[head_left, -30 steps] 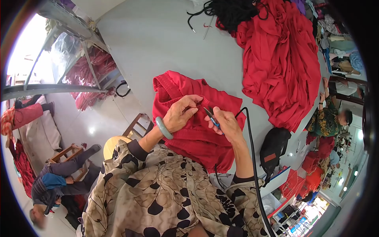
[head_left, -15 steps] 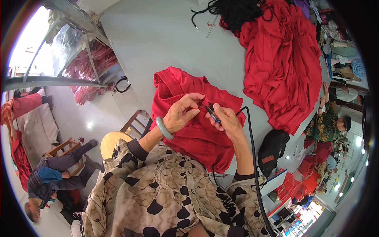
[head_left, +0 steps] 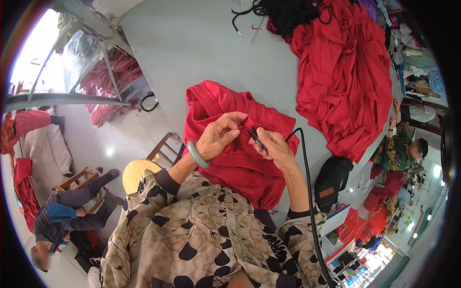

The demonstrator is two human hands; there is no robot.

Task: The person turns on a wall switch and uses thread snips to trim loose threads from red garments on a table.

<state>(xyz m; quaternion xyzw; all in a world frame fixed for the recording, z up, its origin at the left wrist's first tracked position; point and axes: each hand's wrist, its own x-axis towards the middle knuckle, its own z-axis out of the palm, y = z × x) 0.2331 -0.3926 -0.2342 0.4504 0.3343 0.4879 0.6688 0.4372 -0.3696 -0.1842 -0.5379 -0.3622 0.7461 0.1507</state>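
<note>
A red garment (head_left: 259,177) with a gathered, elastic-looking band lies on the grey table in front of me. My left hand (head_left: 216,139), with a pale green bangle at its wrist, pinches the garment's edge between thumb and fingers; any thread there is too fine to make out. Just to the right, my right hand (head_left: 277,148) is closed round a small pair of thread snips (head_left: 255,136) with dark blades and a bit of blue. The blade tips point toward the pinched edge, close to my left fingertips.
A big heap of red cloth (head_left: 343,81) and tangled black cords (head_left: 290,19) lie on the table (head_left: 192,43). A black cable (head_left: 307,182) passes my right arm, beside a black bag (head_left: 332,185). A wooden stool (head_left: 137,175) stands left. One person (head_left: 62,211) sits left; another (head_left: 398,151) is at right.
Both hands stay at nearly the same spot, with the snips still close to the pinched edge. The right hand has shifted only slightly.
</note>
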